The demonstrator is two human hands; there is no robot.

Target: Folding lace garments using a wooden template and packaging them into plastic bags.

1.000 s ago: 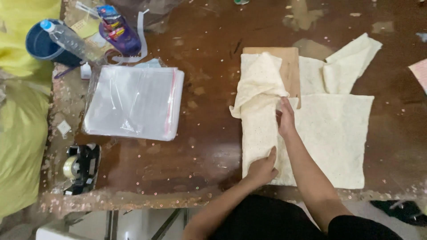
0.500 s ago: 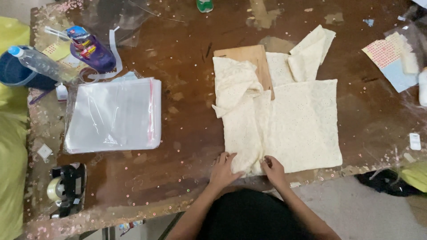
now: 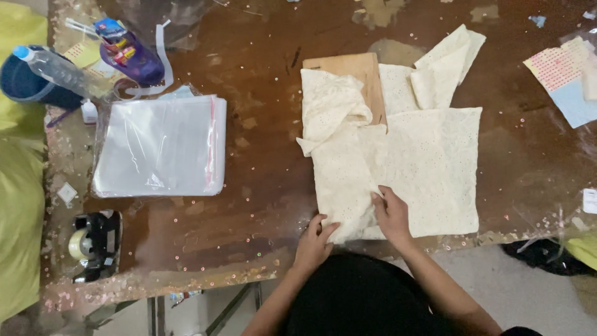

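**On the brown table: cream cloth getting handled at the near edge**

Over on the far left, a yellow bag [image 3: 18, 205] is sitting beside the worn wooden table [image 3: 261, 186], and a dark blue cup [image 3: 25, 84] is standing at the table's corner with a clear plastic bottle [image 3: 53, 67] lying across it. Just right of those, a purple container with a colourful lid [image 3: 127, 53] is lying on its side. Below that, a stack of clear plastic bags with a red strip [image 3: 158, 146] is lying flat, and a black tape dispenser [image 3: 93, 242] is sitting near the front edge.

Moving right, the person's left hand [image 3: 314, 242] is gripping the bottom left corner of the cream eyelet fabric [image 3: 429, 168], fingers curled onto the cloth right at the table's edge. Right beside it, the right hand [image 3: 392, 214] is pressing down on the cloth with fingers close together, pinching a fold, I think, though it's hard to tell.

That fabric is lying spread over the middle-right of the table, partly bunched at its upper left, where it's overlapping a brown cardboard sheet [image 3: 357, 68]. Another folded cream piece [image 3: 448, 59] is lying just behind it. Way over at the right edge, a red-and-blue printed paper [image 3: 566, 78] is lying well apart from the cloth.
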